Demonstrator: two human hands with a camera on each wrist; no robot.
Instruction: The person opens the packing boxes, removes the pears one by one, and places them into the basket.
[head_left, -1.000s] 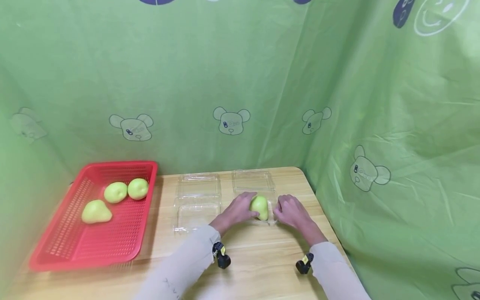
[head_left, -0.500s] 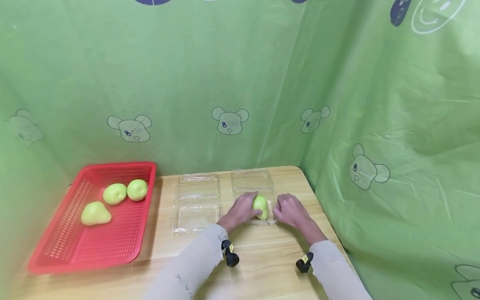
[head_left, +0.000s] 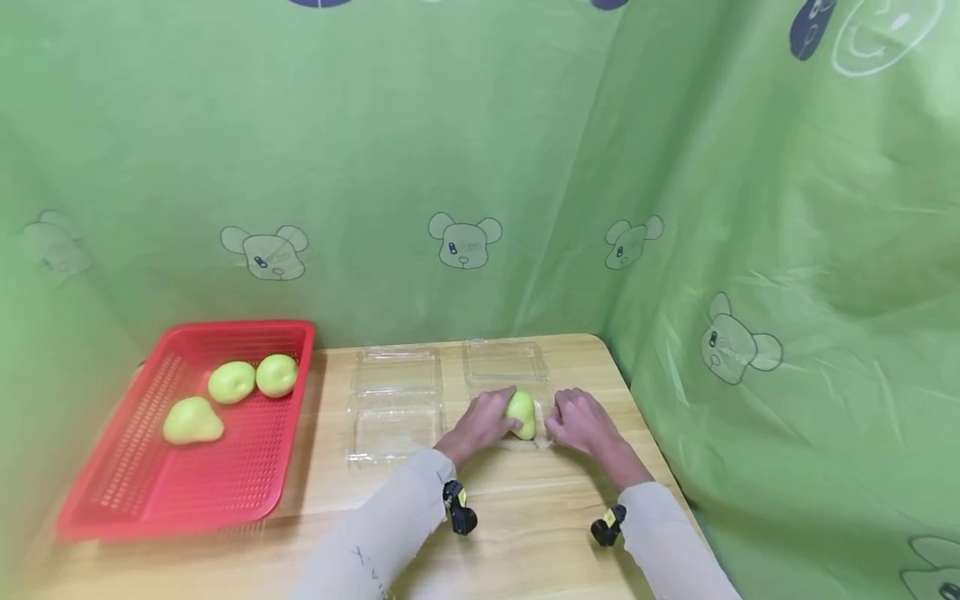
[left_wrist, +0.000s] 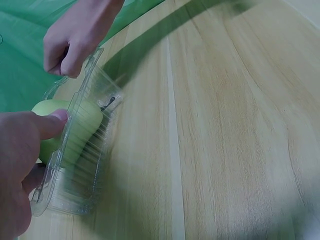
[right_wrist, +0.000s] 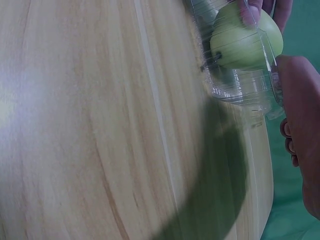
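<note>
A green pear [head_left: 522, 415] with a dark stem lies in a clear plastic clamshell box [left_wrist: 75, 196] at the table's right side. My left hand [head_left: 480, 423] grips the pear from the left, its thumb on the near side and its fingers partly hidden behind the fruit. At the opposite side of the box, my right hand [head_left: 585, 423] has curled fingers and pinches the box's rim. The right wrist view shows the pear [right_wrist: 245, 40] inside the ribbed wall, stem toward the person.
On the left stands a red perforated basket [head_left: 180, 533] holding two rounded green fruits [head_left: 232, 382] and a yellow-green pear [head_left: 192, 421]. Left of the hands lies another open clear box [head_left: 397, 429]. The worked box's raised lid [head_left: 506, 360] extends toward the green curtain [head_left: 375, 167].
My left hand and forearm have shifted slightly right, and the pear has turned a little inside the box. My right hand stays at the rim.
</note>
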